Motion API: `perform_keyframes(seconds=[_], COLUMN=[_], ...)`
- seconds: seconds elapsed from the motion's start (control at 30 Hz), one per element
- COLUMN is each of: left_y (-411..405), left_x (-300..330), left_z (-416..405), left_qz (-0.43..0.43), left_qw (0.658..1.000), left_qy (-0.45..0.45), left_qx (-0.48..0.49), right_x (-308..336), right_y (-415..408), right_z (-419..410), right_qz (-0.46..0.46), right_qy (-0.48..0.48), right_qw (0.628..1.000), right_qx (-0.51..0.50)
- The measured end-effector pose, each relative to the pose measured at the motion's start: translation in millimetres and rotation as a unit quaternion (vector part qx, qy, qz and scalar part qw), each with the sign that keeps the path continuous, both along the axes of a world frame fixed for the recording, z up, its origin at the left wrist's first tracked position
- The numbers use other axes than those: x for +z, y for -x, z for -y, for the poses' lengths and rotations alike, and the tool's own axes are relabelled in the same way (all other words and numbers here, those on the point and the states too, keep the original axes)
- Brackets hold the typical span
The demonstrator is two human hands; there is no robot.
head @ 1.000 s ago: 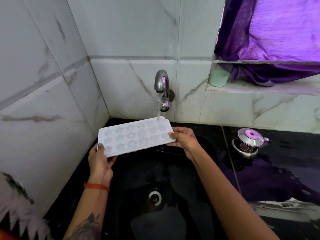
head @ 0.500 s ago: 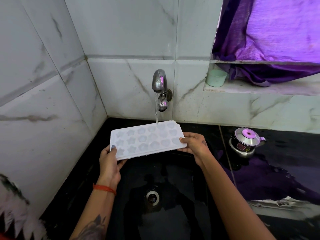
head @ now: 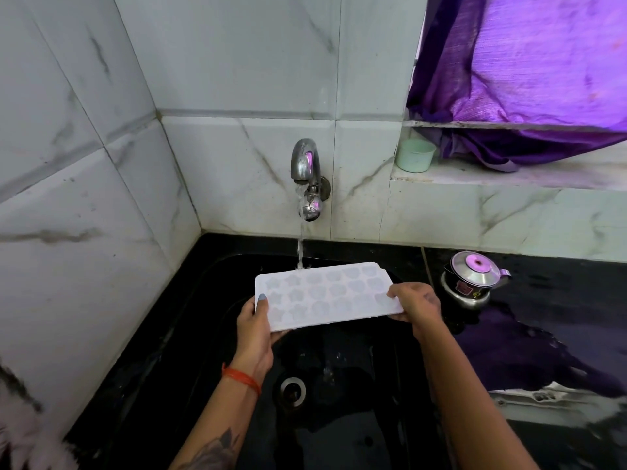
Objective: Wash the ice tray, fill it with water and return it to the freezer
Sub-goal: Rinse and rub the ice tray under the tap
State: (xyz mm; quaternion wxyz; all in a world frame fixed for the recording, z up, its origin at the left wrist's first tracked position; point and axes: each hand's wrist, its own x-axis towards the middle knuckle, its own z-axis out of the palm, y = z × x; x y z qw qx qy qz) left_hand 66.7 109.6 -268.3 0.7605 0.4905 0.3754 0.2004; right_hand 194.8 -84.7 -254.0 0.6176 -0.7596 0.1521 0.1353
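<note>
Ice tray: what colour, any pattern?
White ice tray, with star and flower-shaped cells in rows. Head view, the only one.

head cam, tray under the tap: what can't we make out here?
- Tray fill level: head view, water in the white cells too faint to judge.
- Tray underside and the fingers beneath: hidden by the tray; left hand and right hand show mostly backs and thumbs.
- Kettle label: too small to read.
- Window: covered by the purple curtain.
- Sink near edge: cut off by the frame.
</note>
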Motion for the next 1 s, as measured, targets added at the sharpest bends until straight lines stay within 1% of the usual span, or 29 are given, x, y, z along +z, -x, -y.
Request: perform_keyframes(seconds=[0.03, 0.07, 0.13, 0.17, 0.23, 0.3, 0.37, 0.43, 0.5, 0.63, 0.73, 0.8, 0.87, 0.93, 1.0], left_y=[0, 0, 1, 1, 2, 3, 4, 5, 4, 2, 2, 1, 0, -1, -3], left_x=[-1, -3, -5, -6, -7, -8, -9, -8, -8, -9, -11, -12, -13, -13, -13], left_z=[1, 1, 1, 1, -1, -3, -5, -5, -6, -6, -5, -3, -1, 0, 0], left_qz=[0.000, -0.002, -0.007, -0.008, -0.006, -0.006, -0.006, -0.003, 0.001, -0.001, 0.000, 0.002, 0.002, 0.002, 0.002], left_qw=[1.000, 1.000, 1.000, 1.000, 1.000, 1.000, 1.000, 1.000, 1.000, 1.000, 1.000, 1.000, 1.000, 1.000, 1.000], left_qy=[0.003, 0.004, 0.003, 0.002, -0.004, -0.008, -0.008, -0.004, -0.002, -0.003, 0.005, 0.010, 0.012, 0.015, 0.018], left_qx=[0.001, 0.003, 0.008, 0.010, 0.009, 0.008, 0.011, 0.015, 0.016, 0.014, 0.008, 0.004, 0.003, -0.001, -0.005], right_x=[3, 6, 16, 21, 30, 40, 52, 62, 69, 71, 66, 61, 57, 54, 53], right_y=[0, 0, 0, 0, -3, -7, -11, -19, -29, -54, -68, -76, -81, -83, -84], right_z=[0, 0, -6, -12, -29, -52, -78, -104, -128, -158, -168, -173, -175, -176, -178], right_qz=[0.011, 0.025, 0.076, 0.116, 0.186, 0.227, 0.241, 0.242, 0.227, 0.146, 0.087, 0.044, 0.003, -0.006, 0.003], right_qy=[0.042, 0.112, 0.259, 0.298, 0.308, 0.272, 0.235, 0.218, 0.201, 0.112, 0.055, -0.018, -0.090, -0.118, -0.112], right_qw=[0.999, 0.993, 0.959, 0.942, 0.923, 0.919, 0.918, 0.915, 0.920, 0.960, 0.980, 0.987, 0.987, 0.985, 0.987], right_qx=[0.011, 0.033, 0.084, 0.105, 0.139, 0.174, 0.212, 0.239, 0.249, 0.209, 0.170, 0.151, 0.134, 0.123, 0.111])
